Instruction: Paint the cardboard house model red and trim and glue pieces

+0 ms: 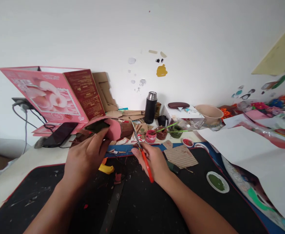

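Scissors (146, 163) | right hand (158, 162) fingers curled round handles | left hand (85, 157) bent over dark green piece (96, 126), grip unclear | apparently readying; cutting would need blades farther left

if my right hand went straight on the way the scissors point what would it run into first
Holding the scissors, your right hand would probably meet the brown cardboard pieces beyond the blade tip first. Depth is unclear, so the blades might brush the brown roll beforehand.

A pink peach-print box (45, 94) stands at left, a black flask (150, 110) near centre, a beige bowl (210, 112) right of centre.
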Demonstrator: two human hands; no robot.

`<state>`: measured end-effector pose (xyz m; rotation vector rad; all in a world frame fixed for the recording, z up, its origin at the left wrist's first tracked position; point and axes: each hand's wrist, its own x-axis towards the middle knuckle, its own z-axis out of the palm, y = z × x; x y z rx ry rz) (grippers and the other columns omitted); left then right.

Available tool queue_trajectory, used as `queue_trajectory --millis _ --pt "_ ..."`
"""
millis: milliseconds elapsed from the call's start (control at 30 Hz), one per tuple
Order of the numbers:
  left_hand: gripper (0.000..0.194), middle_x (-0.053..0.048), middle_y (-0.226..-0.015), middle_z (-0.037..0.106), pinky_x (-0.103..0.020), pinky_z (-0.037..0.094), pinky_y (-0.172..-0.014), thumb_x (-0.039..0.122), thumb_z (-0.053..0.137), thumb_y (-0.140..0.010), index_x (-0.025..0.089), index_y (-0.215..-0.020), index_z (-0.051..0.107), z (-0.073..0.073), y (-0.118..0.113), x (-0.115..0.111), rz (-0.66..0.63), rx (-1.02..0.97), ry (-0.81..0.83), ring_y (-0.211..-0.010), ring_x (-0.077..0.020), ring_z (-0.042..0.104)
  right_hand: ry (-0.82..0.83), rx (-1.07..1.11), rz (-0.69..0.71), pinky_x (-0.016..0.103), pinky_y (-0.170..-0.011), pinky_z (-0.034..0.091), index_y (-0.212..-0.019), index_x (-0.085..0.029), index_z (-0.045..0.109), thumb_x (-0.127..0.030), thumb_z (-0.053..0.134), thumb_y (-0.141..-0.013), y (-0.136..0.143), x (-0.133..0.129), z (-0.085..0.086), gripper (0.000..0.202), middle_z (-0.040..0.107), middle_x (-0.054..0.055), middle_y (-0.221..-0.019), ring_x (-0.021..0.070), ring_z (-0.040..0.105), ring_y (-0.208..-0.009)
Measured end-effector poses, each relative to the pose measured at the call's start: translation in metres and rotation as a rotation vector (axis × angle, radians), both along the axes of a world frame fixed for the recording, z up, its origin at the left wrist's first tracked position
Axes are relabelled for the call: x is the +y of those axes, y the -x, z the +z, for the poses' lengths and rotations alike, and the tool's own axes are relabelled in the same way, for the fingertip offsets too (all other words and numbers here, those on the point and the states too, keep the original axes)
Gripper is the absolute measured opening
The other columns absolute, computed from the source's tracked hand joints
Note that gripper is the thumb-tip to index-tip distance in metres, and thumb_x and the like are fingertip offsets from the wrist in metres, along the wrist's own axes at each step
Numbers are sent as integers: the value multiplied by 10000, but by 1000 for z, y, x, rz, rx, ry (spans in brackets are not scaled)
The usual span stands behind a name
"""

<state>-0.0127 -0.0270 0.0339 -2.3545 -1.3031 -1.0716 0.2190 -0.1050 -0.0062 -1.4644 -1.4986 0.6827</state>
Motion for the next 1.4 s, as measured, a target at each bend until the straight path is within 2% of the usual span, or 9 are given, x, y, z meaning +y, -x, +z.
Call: queue_trajectory --millis 467,700,933,1133,1400 --pt "352 -77 -934 866 -334 479 -627 366 533 -1076 276 -1283 803 1 -5 -9 39 7 45 -800 -295 821 1 24 -7 276 -508 369 -959 -226 724 -546 655 -1063 1 0 -2 343 551 -43 -579 154 523 -471" --pt "369 -91 -926 857 -338 472 -624 378 534 -1072 271 -1309 795 0 -6 -9 58 17 68 -790 -300 810 -30 20 -16 282 -626 458 -986 -202 763 -515 663 -1064 0 3 -7 338 685 7 -702 171 603 -609" --pt "353 -80 -883 849 -319 449 -588 336 524 -1093 242 -1301 793 0 -6 -8 43 83 -12 -730 -267 796 -27 -18 -45 268 -600 414 -855 -214 691 -518 657 -1054 1 4 -9 366 624 -13 -650 153 531 -589" --pt "285 -59 -794 827 -326 380 -546 282 555 -1100 207 -1223 800 2 -8 -10 26 148 -130 -649 -257 774 -5 -48 -84 256 -614 436 -805 -235 634 -486 653 -1039 2 7 -13 344 656 1 -664 173 575 -621" --pt "319 -81 -819 843 -347 359 -536 291 491 -1140 189 -1218 783 7 -10 -13 43 217 -92 -645 -279 782 -15 -134 -120 259 -605 411 -772 -245 572 -464 596 -1036 4 10 -17 344 596 -8 -632 171 539 -599"
